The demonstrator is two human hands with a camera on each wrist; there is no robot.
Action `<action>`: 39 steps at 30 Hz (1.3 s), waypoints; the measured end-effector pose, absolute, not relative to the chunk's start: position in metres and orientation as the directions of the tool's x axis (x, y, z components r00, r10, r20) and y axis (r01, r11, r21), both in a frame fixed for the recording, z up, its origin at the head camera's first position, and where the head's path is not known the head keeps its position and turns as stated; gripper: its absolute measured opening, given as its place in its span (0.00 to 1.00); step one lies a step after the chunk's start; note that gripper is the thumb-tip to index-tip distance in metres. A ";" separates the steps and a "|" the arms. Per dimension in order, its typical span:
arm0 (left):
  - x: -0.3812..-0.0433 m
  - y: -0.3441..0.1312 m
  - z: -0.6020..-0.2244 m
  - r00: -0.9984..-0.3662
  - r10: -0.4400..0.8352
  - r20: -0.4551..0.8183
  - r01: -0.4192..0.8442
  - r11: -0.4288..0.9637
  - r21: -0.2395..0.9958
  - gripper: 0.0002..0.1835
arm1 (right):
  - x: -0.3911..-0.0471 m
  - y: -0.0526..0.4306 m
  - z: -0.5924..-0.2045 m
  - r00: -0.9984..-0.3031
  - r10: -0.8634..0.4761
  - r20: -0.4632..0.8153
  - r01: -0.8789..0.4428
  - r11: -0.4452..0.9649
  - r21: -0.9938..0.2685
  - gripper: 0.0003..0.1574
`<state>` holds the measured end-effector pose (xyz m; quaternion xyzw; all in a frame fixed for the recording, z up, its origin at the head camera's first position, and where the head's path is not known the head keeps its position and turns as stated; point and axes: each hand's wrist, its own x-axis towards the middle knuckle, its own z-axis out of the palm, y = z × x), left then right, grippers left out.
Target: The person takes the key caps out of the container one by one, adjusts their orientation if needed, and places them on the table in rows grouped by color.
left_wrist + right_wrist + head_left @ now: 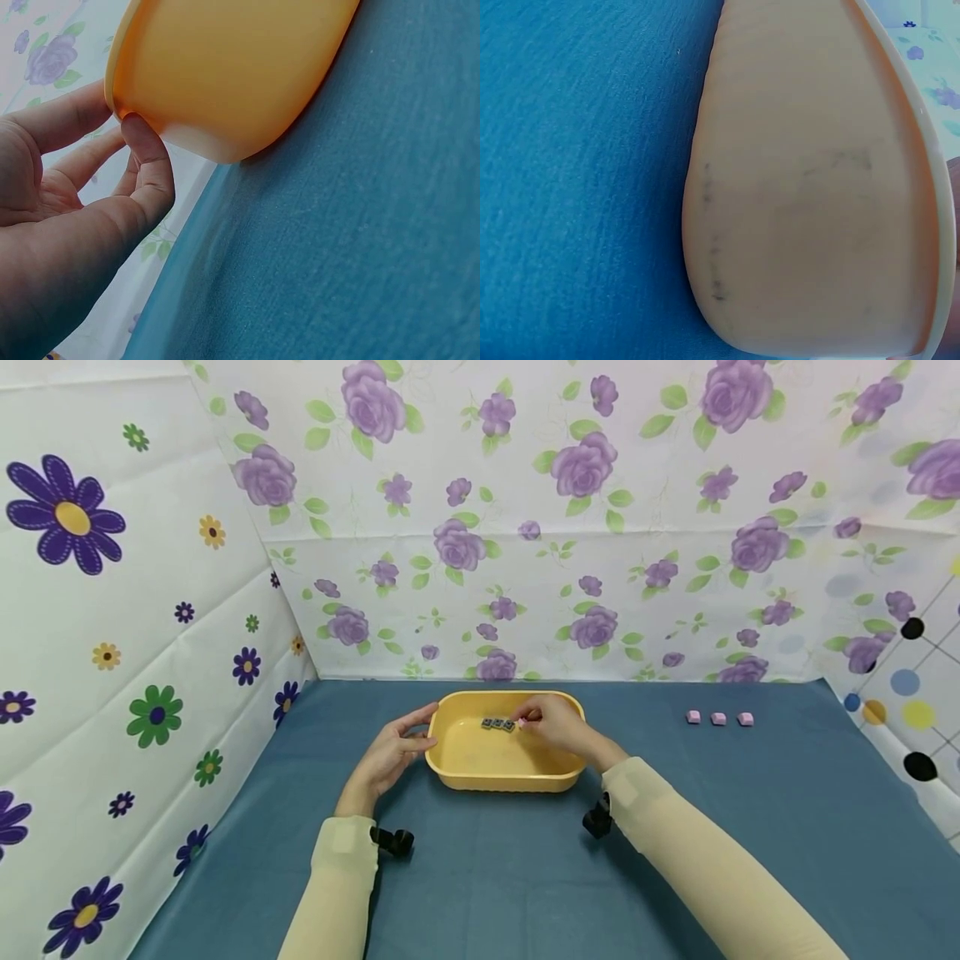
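Note:
A yellow plastic basin (510, 783) stands on the cloth in front of me. At its left end my left hand (386, 760) holds the rim; in the left wrist view the thumb (154, 161) bears on the outside just under the rim. My right hand (555, 724) reaches inside the basin, fingers pinching a small pink keycap-like block (522, 723). Right beside that block lies a short row of small dark grey square pieces (498, 724) on the basin floor. The basin wall (810, 225) hides the right hand's fingers in the right wrist view.
Three more pink blocks (718, 719) lie spaced in a row on the blue cloth (480, 877), to the right of the basin. Floral sheets (525, 568) hang behind and at the left; a dotted sheet (930, 693) stands at the right.

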<state>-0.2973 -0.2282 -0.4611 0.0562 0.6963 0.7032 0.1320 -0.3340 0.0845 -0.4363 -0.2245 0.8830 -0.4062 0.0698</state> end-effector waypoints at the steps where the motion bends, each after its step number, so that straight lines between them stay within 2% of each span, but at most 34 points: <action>1: -0.297 -0.228 -0.461 -0.959 0.263 -0.104 -0.107 0.004 0.994 0.36 | -0.334 0.085 -0.436 -0.893 -0.447 0.054 -0.330 0.568 -0.754 0.13; 8: -0.297 -0.228 -0.460 -0.960 0.257 -0.111 -0.114 0.001 0.993 0.36 | -0.336 0.086 -0.437 -0.896 -0.441 0.051 -0.309 0.537 -0.785 0.11; 20: -0.298 -0.228 -0.461 -0.961 0.251 -0.113 -0.115 0.007 0.993 0.36 | -0.334 0.094 -0.433 -0.902 -0.428 0.050 -0.274 0.479 -0.834 0.16; 39: -0.298 -0.228 -0.460 -0.960 0.251 -0.122 -0.126 -0.001 0.992 0.36 | -0.337 0.097 -0.436 -0.911 -0.409 0.050 -0.247 0.446 -0.860 0.16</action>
